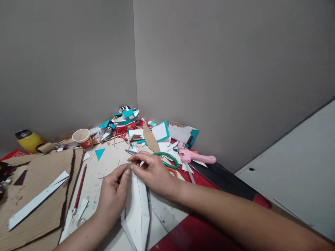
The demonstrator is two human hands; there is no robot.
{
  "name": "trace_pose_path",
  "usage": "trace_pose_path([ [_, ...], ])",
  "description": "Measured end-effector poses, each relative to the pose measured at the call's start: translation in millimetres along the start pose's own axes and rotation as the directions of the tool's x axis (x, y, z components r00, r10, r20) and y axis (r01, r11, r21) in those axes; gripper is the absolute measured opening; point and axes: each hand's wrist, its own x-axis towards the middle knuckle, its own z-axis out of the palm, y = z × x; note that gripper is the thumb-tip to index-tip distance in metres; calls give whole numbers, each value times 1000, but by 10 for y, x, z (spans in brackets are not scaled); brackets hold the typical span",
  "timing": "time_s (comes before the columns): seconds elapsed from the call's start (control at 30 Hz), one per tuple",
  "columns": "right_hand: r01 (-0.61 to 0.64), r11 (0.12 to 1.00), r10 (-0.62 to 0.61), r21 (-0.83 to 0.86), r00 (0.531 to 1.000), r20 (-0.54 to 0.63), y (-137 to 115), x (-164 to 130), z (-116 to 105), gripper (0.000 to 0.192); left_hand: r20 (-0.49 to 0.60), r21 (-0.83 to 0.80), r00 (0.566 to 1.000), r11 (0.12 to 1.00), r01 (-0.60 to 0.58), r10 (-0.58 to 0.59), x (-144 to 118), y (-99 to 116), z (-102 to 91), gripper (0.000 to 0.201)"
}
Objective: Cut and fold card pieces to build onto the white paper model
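White folded card [135, 209] stretches over the table [184, 232] closest to my camera, its far tip caught where I have the fingers of the left hand [113, 190] and right hand [154, 172] pinched closed. Beyond the left hand I see an open paper cup [86, 143], its contents unclear to me, and farther left a dark-topped yellow bottle [28, 142] that hides whatever it holds.

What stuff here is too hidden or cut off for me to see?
In the head view:
White folded piece: far end covered by the left hand and right hand; near end cut by the bottom edge.
Scissors: middle behind the right hand.
Cardboard: left side cut off by the left edge.
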Motion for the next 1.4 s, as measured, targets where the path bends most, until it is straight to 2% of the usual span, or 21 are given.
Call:
trace_pose_path([
  [0.13,-43,999,43,33,999,13,32,21,-4,11,8,-62,999,997,40,-40,32,22,-20,31],
  [0.4,3,996,-1,-95,1000,25,73,-12,7,10,38,34,999,999,23,-24,12,-16,13,30],
  [0.5,42,990,-40,-136,999,22,110,-8,13,11,61,12,996,998,61,-61,30,-31,17,32],
  [0.63,23,996,-23,-87,1000,0,132,31,-16,10,101,-5,986,991,135,-134,51,-55,-10,34],
  [0.8,-78,997,78,-16,997,-5,90,52,-46,9,42,28,990,991,133,-134,65,-37,-51,33],
  [0.87,-110,990,114,-83,993,37,86,35,-28,5,17,26,991,991,129,-130,63,-29,-49,32],
  [0.93,-125,979,139,-163,988,74,95,12,1,16,2,36,991,991,130,-131,56,-29,-40,30],
  [1.0,-126,974,144,-190,986,87,109,-8,25,22,-9,50,993,991,121,-121,48,-34,-31,29],
  [1.07,-120,977,137,-175,986,90,120,-16,36,20,-23,50,993,992,119,-118,45,-37,-28,27],
  [1.23,-137,978,153,-158,984,95,120,22,5,23,-9,-5,984,984,175,-176,67,-35,-43,27],
  [1.4,-159,985,166,-72,980,110,128,47,-21,21,-2,-31,987,986,162,-163,95,-48,-45,30],
])
